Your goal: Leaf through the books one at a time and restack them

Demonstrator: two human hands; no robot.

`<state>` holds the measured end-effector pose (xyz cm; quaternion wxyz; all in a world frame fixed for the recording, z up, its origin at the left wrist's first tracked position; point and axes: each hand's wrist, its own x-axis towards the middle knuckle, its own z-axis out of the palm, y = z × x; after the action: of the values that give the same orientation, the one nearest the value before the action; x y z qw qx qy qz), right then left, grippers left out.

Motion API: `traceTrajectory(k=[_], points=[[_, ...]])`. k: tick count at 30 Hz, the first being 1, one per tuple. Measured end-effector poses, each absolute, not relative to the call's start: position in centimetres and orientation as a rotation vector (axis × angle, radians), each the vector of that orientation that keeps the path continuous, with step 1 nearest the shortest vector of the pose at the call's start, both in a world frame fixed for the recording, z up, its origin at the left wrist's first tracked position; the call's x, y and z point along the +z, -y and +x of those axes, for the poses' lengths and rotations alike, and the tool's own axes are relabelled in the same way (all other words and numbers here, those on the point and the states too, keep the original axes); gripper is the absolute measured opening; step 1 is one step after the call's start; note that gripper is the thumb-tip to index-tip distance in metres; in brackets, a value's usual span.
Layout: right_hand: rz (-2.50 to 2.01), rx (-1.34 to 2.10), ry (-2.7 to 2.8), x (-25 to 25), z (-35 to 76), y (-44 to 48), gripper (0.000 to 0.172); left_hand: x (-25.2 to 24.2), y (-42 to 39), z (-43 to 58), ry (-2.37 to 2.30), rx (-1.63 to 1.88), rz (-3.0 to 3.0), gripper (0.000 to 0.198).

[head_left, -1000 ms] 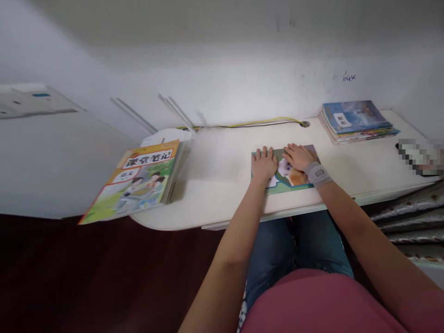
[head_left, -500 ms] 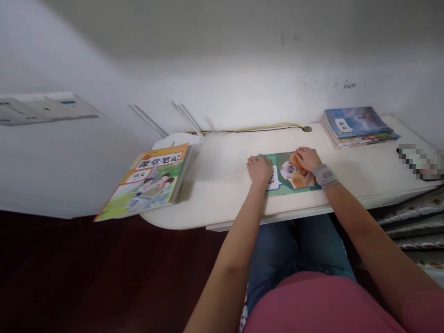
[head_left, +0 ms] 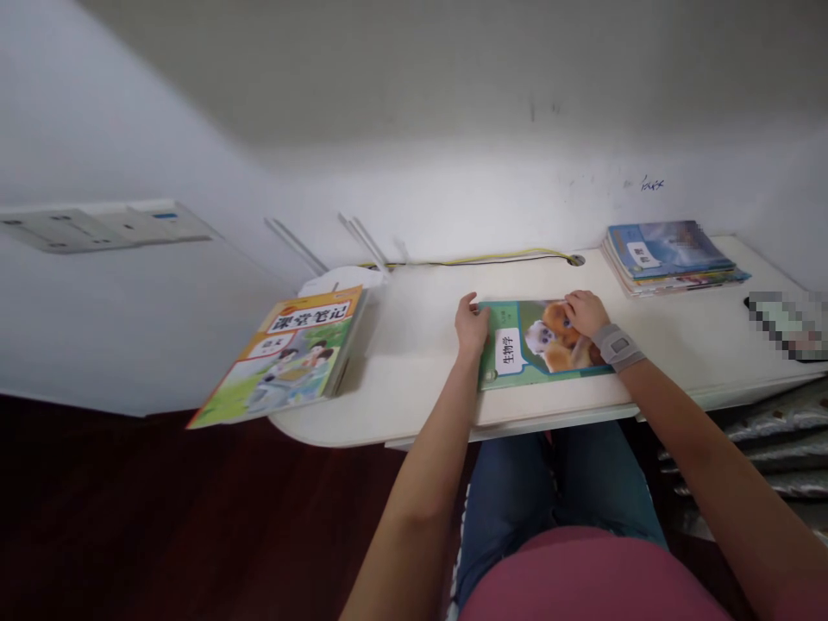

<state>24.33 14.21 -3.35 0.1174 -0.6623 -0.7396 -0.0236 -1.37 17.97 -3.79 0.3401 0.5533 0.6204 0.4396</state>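
Observation:
A green book (head_left: pixel 523 362) with a monkey picture and a white label lies flat on the white desk (head_left: pixel 420 345) in front of me. My left hand (head_left: pixel 471 325) curls round the book's left edge, gripping it. My right hand (head_left: pixel 585 312) rests on top of the cover near its far right side, fingers bent and pressing down; a grey band sits on that wrist.
A stack of books with an orange and green cover (head_left: pixel 288 358) overhangs the desk's left end. Another pile of books (head_left: pixel 669 254) lies at the far right by the wall. A yellow and black cable (head_left: pixel 492 257) runs along the back edge. A blurred-out object (head_left: pixel 786 321) lies at the right.
My left hand slid off the cover to the book's left edge, uncovering the white label. My right hand shifted slightly right on the cover. The camera view tilted down a little.

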Motion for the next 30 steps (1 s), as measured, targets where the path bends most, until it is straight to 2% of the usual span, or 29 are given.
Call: traceTrajectory(k=[2, 8, 14, 19, 26, 30], points=[[-1.929, -0.058, 2.156, -3.3, 24.3, -14.2, 0.032, -3.3, -18.9, -2.2, -1.491, 1.077, 1.429, 0.056], [-1.869, -0.001, 2.084, -3.5, 24.7, -14.2, 0.032, -2.4, -20.7, -4.2, -1.24, 0.927, 1.368, 0.041], [-1.755, 0.144, 2.042, -3.2, 27.3, -14.6, 0.026, -2.4, -20.5, -4.7, -1.197, 0.957, 1.336, 0.04], [-1.612, 0.421, 1.817, -2.6, 29.8, -14.9, 0.019, -2.1, -20.1, -4.6, -1.241, 1.009, 1.338, 0.037], [-1.465, 0.857, 1.446, -1.7, 30.3, -14.3, 0.039, -1.4, -19.4, -4.4, -1.286, 1.038, 1.349, 0.031], [-1.492, 0.857, 1.337, -1.9, 29.6, -14.2, 0.048, -1.4, -19.5, -4.2, -1.309, 1.015, 1.363, 0.035]])
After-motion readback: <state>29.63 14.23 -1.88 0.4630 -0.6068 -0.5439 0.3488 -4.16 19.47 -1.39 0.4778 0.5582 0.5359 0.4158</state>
